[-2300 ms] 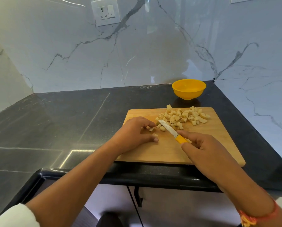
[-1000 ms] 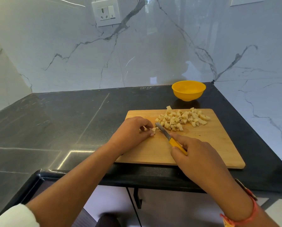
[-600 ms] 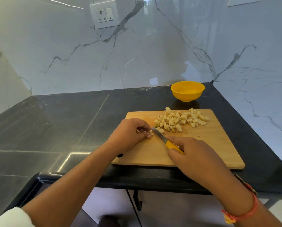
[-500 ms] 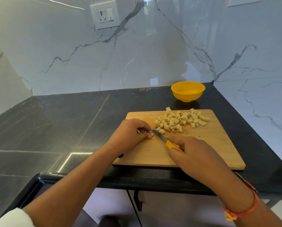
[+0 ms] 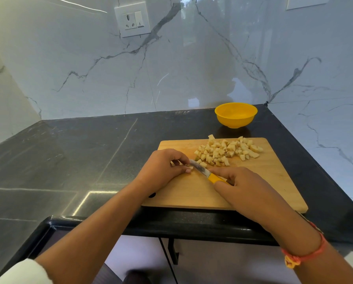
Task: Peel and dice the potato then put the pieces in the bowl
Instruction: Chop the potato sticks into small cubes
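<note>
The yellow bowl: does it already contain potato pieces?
No, the yellow bowl shows only its bare inside; the potato pieces lie piled on the cutting board.

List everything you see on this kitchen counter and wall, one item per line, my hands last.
Light wooden cutting board: one, tan, at the counter's near right edge.
Diced potato pieces: one pile, pale yellow, on the board's far side.
Yellow-handled steel knife: one, on the board.
Small potato piece: one, pale, at the knife's blade.
Round yellow plastic bowl: one, behind the board, looks empty.
Black stone countertop: one, under everything.
White wall socket: one, on the marble wall, upper left.
Orange thread bracelet: one, on the right wrist.
Left hand: one, holding the small piece down.
Right hand: one, gripping the knife handle.
</note>
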A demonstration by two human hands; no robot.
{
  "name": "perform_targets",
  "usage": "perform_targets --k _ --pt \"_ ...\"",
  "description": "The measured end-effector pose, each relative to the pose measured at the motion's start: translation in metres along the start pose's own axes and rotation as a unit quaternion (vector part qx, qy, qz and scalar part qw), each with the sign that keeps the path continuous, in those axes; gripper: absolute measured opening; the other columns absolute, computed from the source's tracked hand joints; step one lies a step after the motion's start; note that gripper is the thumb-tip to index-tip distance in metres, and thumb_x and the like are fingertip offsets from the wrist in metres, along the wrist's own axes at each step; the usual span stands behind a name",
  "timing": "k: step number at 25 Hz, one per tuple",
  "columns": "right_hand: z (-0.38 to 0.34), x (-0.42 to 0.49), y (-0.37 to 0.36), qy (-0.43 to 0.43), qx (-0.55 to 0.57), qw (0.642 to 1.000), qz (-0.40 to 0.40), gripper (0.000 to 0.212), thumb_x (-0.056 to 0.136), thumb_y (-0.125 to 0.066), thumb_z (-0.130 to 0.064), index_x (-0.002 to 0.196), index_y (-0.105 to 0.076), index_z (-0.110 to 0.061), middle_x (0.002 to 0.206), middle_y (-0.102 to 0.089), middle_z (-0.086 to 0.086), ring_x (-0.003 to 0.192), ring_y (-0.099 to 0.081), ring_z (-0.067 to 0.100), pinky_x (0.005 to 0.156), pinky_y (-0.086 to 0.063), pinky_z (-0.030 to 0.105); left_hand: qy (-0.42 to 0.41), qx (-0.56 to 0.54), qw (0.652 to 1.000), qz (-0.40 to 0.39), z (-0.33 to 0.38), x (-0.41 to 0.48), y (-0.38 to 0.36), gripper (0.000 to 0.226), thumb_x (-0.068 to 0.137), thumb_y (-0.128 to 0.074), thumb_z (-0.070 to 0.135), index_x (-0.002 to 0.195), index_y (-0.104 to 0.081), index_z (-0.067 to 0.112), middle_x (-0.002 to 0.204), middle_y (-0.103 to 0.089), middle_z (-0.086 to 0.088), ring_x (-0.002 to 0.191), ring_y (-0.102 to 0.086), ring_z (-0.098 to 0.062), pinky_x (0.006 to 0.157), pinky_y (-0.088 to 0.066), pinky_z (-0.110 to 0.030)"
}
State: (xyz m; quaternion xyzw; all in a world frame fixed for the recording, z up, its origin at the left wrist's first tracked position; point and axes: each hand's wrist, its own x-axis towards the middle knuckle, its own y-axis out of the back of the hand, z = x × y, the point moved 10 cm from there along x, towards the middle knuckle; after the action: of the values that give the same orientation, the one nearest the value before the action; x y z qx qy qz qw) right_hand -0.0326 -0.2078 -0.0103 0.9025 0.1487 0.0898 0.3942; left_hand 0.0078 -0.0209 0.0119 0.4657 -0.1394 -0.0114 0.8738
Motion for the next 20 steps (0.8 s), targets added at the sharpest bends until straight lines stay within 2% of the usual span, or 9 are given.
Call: perform_targets --k 2,3,6,10,14,16,20 --pt "-0.002 -0.004 0.003 0.006 -0.014 0.999 0.031 0.044 0.091 -0.048 -0.049 0.135 -0.046 -0.057 0.078 -0.059 -0.024 0.079 -0.057 -0.005 0.057 -0.040 0.017 0.007 -0.011 1.000 0.009 -0.003 -0.002 0.001 0.014 0.082 -0.077 0.038 0.096 -0.075 0.036 0.090 -0.070 0.017 0.086 -0.060 0.004 0.076 -0.046 -0.016" --pt "-0.004 -0.006 0.004 0.013 -0.026 0.999 0.045 0.045 0.091 -0.048 -0.049 0.135 -0.046 -0.056 0.075 -0.059 -0.024 0.079 -0.055 -0.009 0.055 -0.039 0.016 0.013 -0.015 1.000 0.016 -0.004 -0.004 0.001 0.014 0.082 -0.077 0.038 0.096 -0.076 0.037 0.089 -0.070 0.018 0.084 -0.059 0.006 0.074 -0.044 -0.014" --pt "-0.014 -0.009 0.001 0.029 -0.053 0.996 0.065 0.047 0.091 -0.048 -0.049 0.137 -0.044 -0.055 0.077 -0.055 -0.030 0.073 -0.056 -0.004 0.055 -0.037 0.012 0.016 -0.020 0.998 0.050 -0.003 -0.008 0.003 0.011 0.081 -0.078 0.037 0.092 -0.078 0.034 0.085 -0.069 0.021 0.082 -0.058 0.009 0.072 -0.041 -0.007" --pt "-0.020 -0.009 0.001 0.032 -0.066 0.994 0.081 0.047 0.089 -0.049 -0.048 0.136 -0.046 -0.054 0.075 -0.053 -0.030 0.068 -0.055 -0.004 0.053 -0.035 0.012 0.021 -0.017 0.998 0.062 -0.001 -0.011 0.003 0.007 0.084 -0.077 0.033 0.090 -0.078 0.033 0.085 -0.070 0.021 0.084 -0.061 0.007 0.076 -0.044 -0.005" --pt "-0.022 -0.007 -0.003 0.033 -0.081 0.993 0.084 0.048 0.088 -0.048 -0.049 0.136 -0.047 -0.052 0.099 -0.067 -0.020 0.068 -0.056 -0.001 0.055 -0.040 0.014 0.016 -0.004 0.998 0.064 0.001 -0.013 0.004 0.007 0.087 -0.075 0.029 0.092 -0.078 0.031 0.084 -0.071 0.021 0.083 -0.062 0.007 0.077 -0.046 -0.007" --pt "-0.024 -0.003 -0.005 0.030 -0.084 0.993 0.076 0.047 0.088 -0.048 -0.049 0.136 -0.048 -0.051 0.105 -0.068 -0.015 0.068 -0.058 0.001 0.059 -0.048 0.019 0.011 -0.001 0.998 0.063 0.002 -0.014 0.005 0.008 0.087 -0.074 0.027 0.094 -0.078 0.030 0.085 -0.072 0.019 0.082 -0.063 0.007 0.077 -0.047 -0.007" --pt "-0.026 0.004 -0.009 0.015 -0.051 0.998 0.037 0.039 0.089 -0.049 -0.045 0.128 -0.058 -0.047 0.084 -0.069 -0.013 0.066 -0.060 0.005 0.064 -0.055 0.029 0.005 -0.004 0.998 0.059 0.004 -0.015 0.006 0.009 0.089 -0.072 0.024 0.094 -0.079 0.029 0.086 -0.072 0.018 0.083 -0.063 0.004 0.078 -0.048 -0.008"
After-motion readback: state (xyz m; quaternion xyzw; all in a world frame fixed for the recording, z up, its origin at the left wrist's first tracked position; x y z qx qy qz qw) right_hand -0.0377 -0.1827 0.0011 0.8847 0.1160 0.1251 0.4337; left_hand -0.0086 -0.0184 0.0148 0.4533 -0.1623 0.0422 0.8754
